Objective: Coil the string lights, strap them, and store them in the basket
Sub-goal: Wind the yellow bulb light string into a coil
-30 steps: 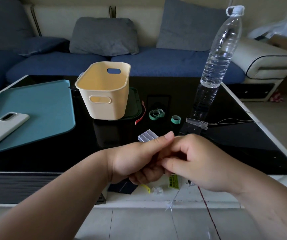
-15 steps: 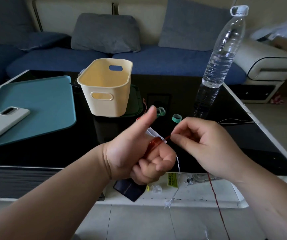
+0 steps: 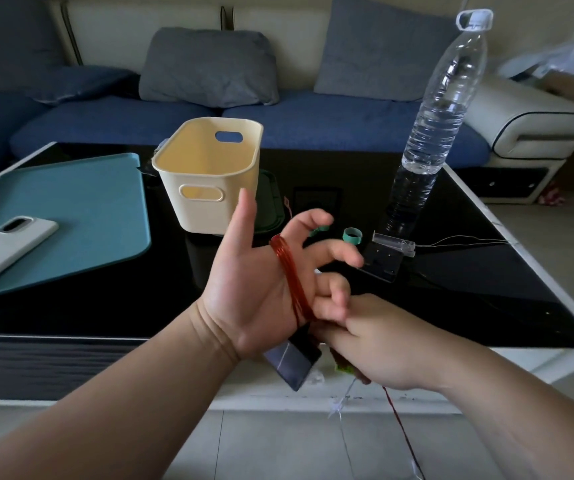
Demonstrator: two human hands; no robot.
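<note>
The string lights are a thin red wire, wound in several loops (image 3: 290, 278) around the fingers of my left hand (image 3: 244, 292). That hand is raised palm up over the black table with thumb and fingers spread. My right hand (image 3: 382, 348) is just below and right of it, pinching the wire; the loose red tail (image 3: 401, 424) hangs down to the floor. A dark solar panel (image 3: 292, 362) dangles under my left wrist. The cream basket (image 3: 205, 209) stands behind my left hand. Two green strap rings (image 3: 352, 235) lie on the table past my fingers.
A tall water bottle (image 3: 441, 98) stands at the right rear. A clear plastic piece (image 3: 394, 242) with thin wires (image 3: 462, 241) lies near it. On the left, a white phone (image 3: 4, 247) rests on a teal mat (image 3: 81, 216). A blue sofa is behind the table.
My left hand has opened and turned palm up, showing the red loops across it. My right hand has dropped from level with the left hand to below it, carrying the wire around.
</note>
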